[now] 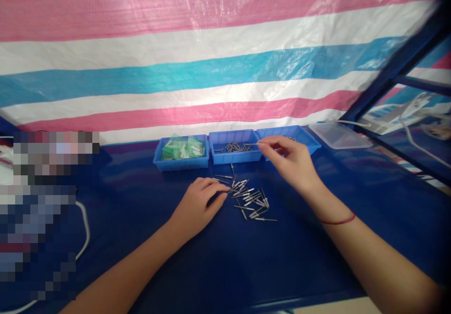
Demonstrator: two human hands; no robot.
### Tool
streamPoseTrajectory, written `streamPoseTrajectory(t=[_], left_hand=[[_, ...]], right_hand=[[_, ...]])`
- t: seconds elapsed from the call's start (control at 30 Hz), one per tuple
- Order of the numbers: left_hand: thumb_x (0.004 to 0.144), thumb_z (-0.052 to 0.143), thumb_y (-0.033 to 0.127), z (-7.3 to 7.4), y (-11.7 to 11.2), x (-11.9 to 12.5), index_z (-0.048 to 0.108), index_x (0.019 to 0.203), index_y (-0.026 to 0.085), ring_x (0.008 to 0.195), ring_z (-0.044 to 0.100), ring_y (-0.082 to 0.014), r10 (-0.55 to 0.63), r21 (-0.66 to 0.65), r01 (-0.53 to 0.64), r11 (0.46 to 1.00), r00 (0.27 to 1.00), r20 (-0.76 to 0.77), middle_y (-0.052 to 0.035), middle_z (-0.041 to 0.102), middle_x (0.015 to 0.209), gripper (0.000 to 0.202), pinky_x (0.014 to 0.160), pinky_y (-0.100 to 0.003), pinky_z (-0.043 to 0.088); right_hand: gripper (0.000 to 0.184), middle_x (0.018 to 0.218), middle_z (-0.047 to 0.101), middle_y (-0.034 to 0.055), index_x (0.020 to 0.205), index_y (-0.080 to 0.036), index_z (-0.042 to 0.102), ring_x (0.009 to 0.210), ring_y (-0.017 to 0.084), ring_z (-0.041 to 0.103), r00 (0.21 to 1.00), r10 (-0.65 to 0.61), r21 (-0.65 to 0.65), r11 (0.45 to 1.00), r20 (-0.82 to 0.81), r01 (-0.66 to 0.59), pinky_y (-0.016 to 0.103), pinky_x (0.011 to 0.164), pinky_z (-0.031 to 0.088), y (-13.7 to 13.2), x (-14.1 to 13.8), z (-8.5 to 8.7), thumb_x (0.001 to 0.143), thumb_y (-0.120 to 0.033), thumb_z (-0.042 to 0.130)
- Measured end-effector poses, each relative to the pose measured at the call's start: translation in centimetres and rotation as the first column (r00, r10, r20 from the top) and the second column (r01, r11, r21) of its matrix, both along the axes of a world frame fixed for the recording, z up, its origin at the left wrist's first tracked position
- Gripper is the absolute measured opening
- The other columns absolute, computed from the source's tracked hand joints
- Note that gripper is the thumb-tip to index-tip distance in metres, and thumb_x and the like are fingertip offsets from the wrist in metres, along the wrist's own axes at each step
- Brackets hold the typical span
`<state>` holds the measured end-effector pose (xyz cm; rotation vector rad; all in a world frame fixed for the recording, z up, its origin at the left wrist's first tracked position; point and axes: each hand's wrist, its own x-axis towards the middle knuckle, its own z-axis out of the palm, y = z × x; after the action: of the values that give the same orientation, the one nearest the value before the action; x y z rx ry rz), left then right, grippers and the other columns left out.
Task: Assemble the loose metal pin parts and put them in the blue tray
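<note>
A loose pile of several small metal pins (251, 200) lies on the blue table (246, 257). My left hand (197, 206) rests palm down on the table, fingertips curled and touching the left edge of the pile. My right hand (291, 161) is raised over the trays, thumb and forefinger pinched on one thin metal pin (252, 144) that points left above the middle blue tray (234, 156), which holds more pins. A red string circles my right wrist.
Three blue trays stand in a row at the back: the left tray (181, 162) holds green and white bits, the right tray (306, 137) lies behind my hand. A clear plastic lid (338, 135) sits at the right. A white cable (84, 224) curves at left. Striped tarp behind.
</note>
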<state>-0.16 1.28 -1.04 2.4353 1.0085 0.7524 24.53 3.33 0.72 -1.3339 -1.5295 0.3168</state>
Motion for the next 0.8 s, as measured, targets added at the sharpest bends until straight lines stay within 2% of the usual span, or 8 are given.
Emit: streamPoseTrajectory(t=[0.07,0.13,0.23,0.3,0.43,0.7,0.8], left_hand=[[0.091,0.05,0.024,-0.2,0.0,-0.1,0.066,0.104,0.022,0.099,0.056,-0.0195,-0.001,0.051,0.004,0.999,0.998,-0.064,-0.0041,0.066,0.106,0.021,0.087,-0.034,0.042],[0.092,0.049,0.024,-0.4,0.1,-0.1,0.067,0.105,0.025,0.1,0.055,-0.0198,0.0,0.079,0.009,0.997,0.993,-0.121,-0.0023,0.067,0.109,0.022,0.086,-0.034,0.041],[0.093,0.047,0.025,-0.5,0.1,-0.2,0.066,0.106,0.026,0.101,0.056,-0.0195,0.01,0.101,0.008,0.995,0.984,-0.178,0.0001,0.068,0.112,0.023,0.084,-0.034,0.04],[0.094,0.047,0.025,-0.5,0.0,-0.2,0.065,0.108,0.025,0.102,0.055,-0.0195,0.019,0.111,0.004,0.994,0.979,-0.205,0.0005,0.067,0.114,0.023,0.085,-0.035,0.039],[0.094,0.046,0.026,-0.3,-0.1,-0.1,0.062,0.113,0.023,0.105,0.054,-0.0202,0.027,0.129,0.006,0.992,0.968,-0.251,-0.0002,0.066,0.117,0.025,0.086,-0.036,0.037],[0.093,0.048,0.027,-0.2,-0.1,-0.1,0.066,0.102,0.024,0.095,0.056,-0.0206,0.064,0.144,-0.019,0.989,0.946,-0.319,-0.0013,0.068,0.101,0.02,0.08,-0.036,0.036],[0.094,0.048,0.025,-0.4,0.0,-0.1,0.065,0.106,0.023,0.091,0.057,-0.0207,0.077,0.133,-0.035,0.991,0.943,-0.323,-0.0032,0.068,0.099,0.021,0.078,-0.036,0.037]], right_hand=[[0.023,0.081,0.069,0.005,0.089,-0.018,0.071,0.066,0.016,0.058,0.983,-0.184,0.022,0.983,0.014,0.184,0.029,0.061,0.044,0.9,2.0,-0.4,0.082,-0.037,0.059],[0.025,0.076,0.068,0.0049,0.093,-0.017,0.071,0.063,0.016,0.055,0.942,-0.318,0.033,0.948,0.106,0.316,0.03,0.062,0.044,1.7,3.5,-0.9,0.081,-0.035,0.059],[0.03,0.077,0.066,0.0056,0.101,-0.015,0.069,0.065,0.018,0.055,0.891,-0.383,0.052,0.923,0.245,0.382,0.031,0.063,0.043,2.1,4.3,-1.5,0.081,-0.035,0.059],[0.032,0.079,0.066,0.0061,0.105,-0.014,0.067,0.069,0.019,0.056,0.893,-0.36,0.067,0.932,0.27,0.356,0.031,0.064,0.043,1.9,3.7,-1.5,0.081,-0.034,0.058],[0.028,0.081,0.065,0.0049,0.104,-0.016,0.065,0.07,0.018,0.054,0.925,-0.242,0.098,0.97,0.292,0.223,0.032,0.068,0.043,1.1,1.6,-1.1,0.083,-0.031,0.056],[0.018,0.081,0.067,0.0045,0.095,-0.018,0.067,0.072,0.019,0.056,0.943,-0.062,0.09,0.995,0.326,0.034,0.035,0.074,0.045,-0.2,-1.2,-1.0,0.083,-0.025,0.055],[0.014,0.082,0.069,0.0046,0.087,-0.019,0.068,0.077,0.02,0.059,0.942,0.02,0.056,0.998,0.335,-0.041,0.036,0.077,0.045,-0.5,-1.9,-0.8,0.083,-0.022,0.055]])
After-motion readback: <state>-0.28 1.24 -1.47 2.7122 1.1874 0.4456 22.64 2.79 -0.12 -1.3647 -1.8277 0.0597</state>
